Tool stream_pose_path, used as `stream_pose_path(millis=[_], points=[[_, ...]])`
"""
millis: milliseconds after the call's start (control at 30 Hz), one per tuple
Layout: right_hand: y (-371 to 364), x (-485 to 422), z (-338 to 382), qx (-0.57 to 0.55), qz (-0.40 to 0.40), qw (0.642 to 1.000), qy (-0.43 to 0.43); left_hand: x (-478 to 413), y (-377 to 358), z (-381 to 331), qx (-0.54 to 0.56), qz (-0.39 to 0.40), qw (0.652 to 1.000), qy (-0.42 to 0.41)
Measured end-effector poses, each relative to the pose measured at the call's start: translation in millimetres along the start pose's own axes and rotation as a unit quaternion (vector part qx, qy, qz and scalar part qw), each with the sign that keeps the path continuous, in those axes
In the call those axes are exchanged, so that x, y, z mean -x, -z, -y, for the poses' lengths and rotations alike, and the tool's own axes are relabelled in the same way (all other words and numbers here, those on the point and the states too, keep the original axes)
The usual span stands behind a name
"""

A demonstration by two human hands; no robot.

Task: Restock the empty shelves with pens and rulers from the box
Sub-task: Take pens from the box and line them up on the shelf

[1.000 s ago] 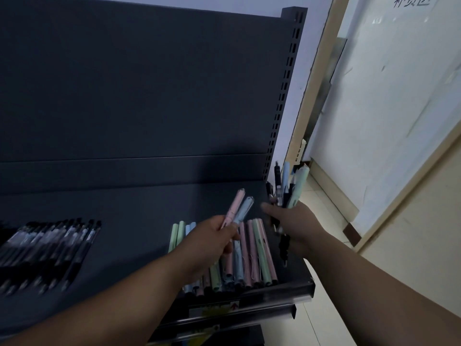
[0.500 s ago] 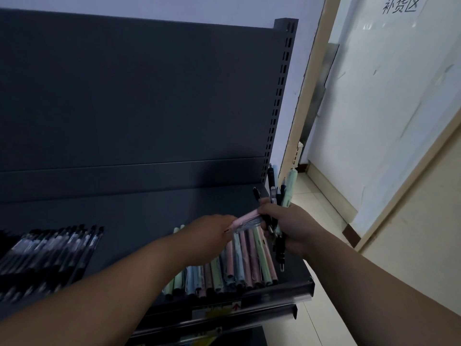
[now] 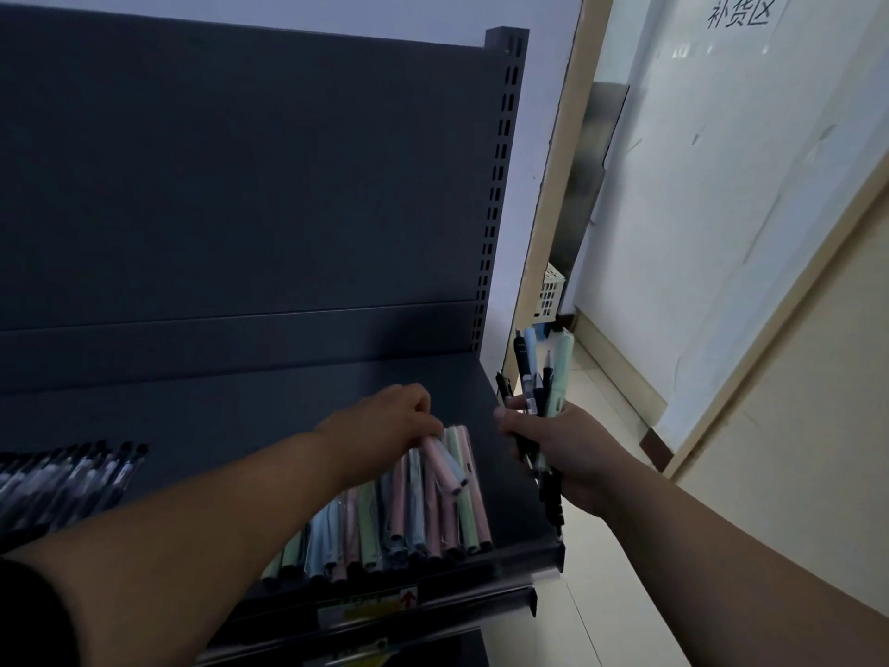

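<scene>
Reading 补货区 in black on the white wall sheet [image 3: 741,14]; showing a red arrow on the shelf-edge label [image 3: 385,606]. Reaching palm down with the left hand [image 3: 385,421], pinching a pastel pink pen [image 3: 440,466] and a pale blue pen [image 3: 456,469] slantwise atop the row of pastel plastic pens [image 3: 418,517] on the dark grey metal shelf [image 3: 240,426]. Clutching in the right hand [image 3: 567,450], off the shelf's right end, an upright bundle of black and mint pens [image 3: 543,377].

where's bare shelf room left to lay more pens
Bare shelf lies between the black pens and the pastel pens, and behind both up to the back panel. Crowded at front right, where the left hand holds pens.
</scene>
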State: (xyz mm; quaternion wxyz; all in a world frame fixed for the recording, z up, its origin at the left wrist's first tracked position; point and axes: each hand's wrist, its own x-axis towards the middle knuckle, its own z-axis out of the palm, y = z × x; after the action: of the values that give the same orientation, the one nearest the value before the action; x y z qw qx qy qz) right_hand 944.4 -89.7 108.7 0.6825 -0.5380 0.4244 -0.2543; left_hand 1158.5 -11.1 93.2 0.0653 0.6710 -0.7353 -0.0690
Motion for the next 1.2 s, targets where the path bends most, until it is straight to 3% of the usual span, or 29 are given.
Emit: stream_pose_path(millis=[67, 233, 467, 700, 833, 933, 1200], points=[[3, -3, -5, 0.007, 0.001, 1.0, -0.009, -8, 1, -4, 0.032, 0.004, 0.999, -0.017], [2, -15, -15, 0.055, 0.014, 0.998, -0.04, -12, -18, -5, -0.059, 0.002, 0.996, -0.063], [-7, -36, -26, 0.157, 0.012, 0.986, -0.05, 0, -25, -3, 0.085, 0.063, 0.994, 0.023], [-17, -42, -26, 0.25, 0.016, 0.968, -0.008, 0, -34, -14, 0.101, -0.028, 0.993, 0.061], [-18, -43, -28, 0.258, 0.012, 0.966, 0.002, -18, -34, -16, 0.088, 0.04, 0.984, 0.147], [-17, -43, -32, 0.248, 0.005, 0.969, -0.001, -33, -34, -13, 0.078, 0.085, 0.98, 0.163], [-9, -38, -37, 0.216, 0.009, 0.976, -0.006, -12, -31, -26, 0.085, 0.06, 0.986, 0.133]])
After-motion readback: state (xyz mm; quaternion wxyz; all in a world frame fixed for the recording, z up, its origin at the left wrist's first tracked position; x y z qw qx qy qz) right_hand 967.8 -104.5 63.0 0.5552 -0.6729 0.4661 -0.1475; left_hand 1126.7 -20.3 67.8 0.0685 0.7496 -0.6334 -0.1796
